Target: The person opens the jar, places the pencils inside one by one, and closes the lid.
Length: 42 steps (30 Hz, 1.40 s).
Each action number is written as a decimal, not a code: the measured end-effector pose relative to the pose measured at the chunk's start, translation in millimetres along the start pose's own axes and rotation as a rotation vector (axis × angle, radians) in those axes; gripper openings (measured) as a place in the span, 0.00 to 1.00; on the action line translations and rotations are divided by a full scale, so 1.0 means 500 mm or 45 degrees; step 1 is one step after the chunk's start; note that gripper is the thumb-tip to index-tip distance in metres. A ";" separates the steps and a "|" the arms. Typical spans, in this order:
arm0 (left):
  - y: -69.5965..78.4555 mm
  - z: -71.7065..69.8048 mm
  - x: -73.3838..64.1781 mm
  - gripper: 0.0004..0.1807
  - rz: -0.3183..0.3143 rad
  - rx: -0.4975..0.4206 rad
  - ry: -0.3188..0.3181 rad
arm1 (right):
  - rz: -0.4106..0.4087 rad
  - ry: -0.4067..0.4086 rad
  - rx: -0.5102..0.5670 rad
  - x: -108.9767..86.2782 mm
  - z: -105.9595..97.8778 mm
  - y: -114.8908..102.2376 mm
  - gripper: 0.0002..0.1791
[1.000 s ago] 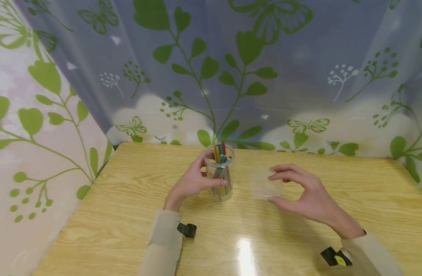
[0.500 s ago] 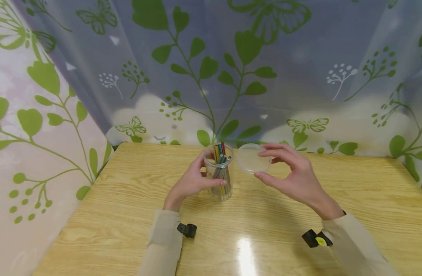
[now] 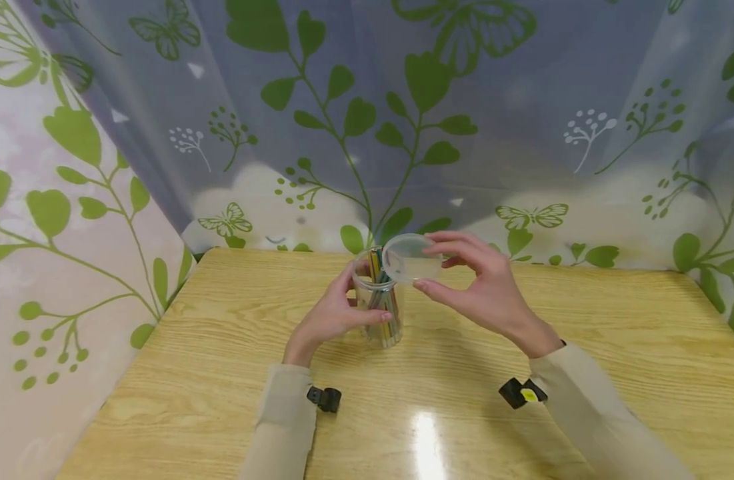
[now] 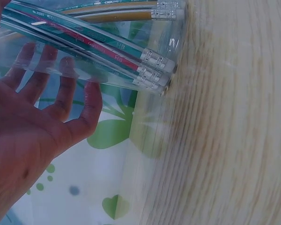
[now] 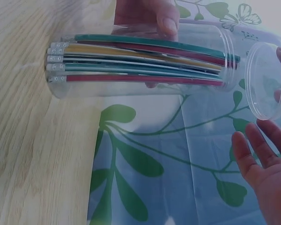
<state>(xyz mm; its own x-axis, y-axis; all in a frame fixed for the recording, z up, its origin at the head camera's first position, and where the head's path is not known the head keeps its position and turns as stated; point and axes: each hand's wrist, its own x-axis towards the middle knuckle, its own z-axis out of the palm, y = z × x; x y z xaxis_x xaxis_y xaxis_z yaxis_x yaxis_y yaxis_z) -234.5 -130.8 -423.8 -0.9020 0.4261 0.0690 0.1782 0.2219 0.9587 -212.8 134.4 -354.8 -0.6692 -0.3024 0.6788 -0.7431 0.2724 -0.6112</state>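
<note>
A clear round jar (image 3: 367,327) stands on the table with several pencils (image 3: 381,300) inside, eraser ends down. My left hand (image 3: 337,310) grips the jar from the left, thumb across its front. In the left wrist view the fingers (image 4: 65,89) curl behind the clear wall. Tilted beside the jar's mouth is a clear round lid (image 3: 411,260), its edge pinched between the thumb and fingers of my right hand (image 3: 481,287). In the right wrist view the lid (image 5: 264,82) faces the open rim with a small gap between them.
The wood-grain table (image 3: 223,413) ends at a hanging cloth (image 3: 511,167) with leaf and butterfly prints. Another printed cloth (image 3: 19,280) hangs along the left side. Small black cameras (image 3: 325,399) sit on both wrists.
My right hand has raised the lid and brought it left, from over the table right of the jar to beside its rim. My left hand and the jar have stayed put.
</note>
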 end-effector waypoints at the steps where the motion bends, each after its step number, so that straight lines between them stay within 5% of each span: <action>1: 0.001 0.000 0.000 0.48 -0.002 0.001 0.000 | 0.002 -0.003 0.002 0.003 0.004 0.001 0.24; 15: 0.002 -0.002 0.002 0.56 0.001 -0.024 -0.021 | 0.040 -0.117 0.044 0.031 0.051 0.009 0.21; 30: 0.002 -0.003 0.004 0.55 0.049 -0.034 -0.033 | 0.129 -0.206 -0.004 0.030 0.067 0.010 0.20; 42: -0.005 -0.003 0.004 0.53 0.012 -0.065 -0.055 | 0.151 -0.250 -0.004 0.031 0.069 0.012 0.19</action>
<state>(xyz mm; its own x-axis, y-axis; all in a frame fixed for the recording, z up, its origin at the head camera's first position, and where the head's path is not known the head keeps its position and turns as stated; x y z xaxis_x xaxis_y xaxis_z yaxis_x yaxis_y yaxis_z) -237.1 -131.7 -425.5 -0.8825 0.4655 0.0673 0.1652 0.1728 0.9710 -227.6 99.8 -361.8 -0.7391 -0.4403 0.5097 -0.6595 0.3193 -0.6805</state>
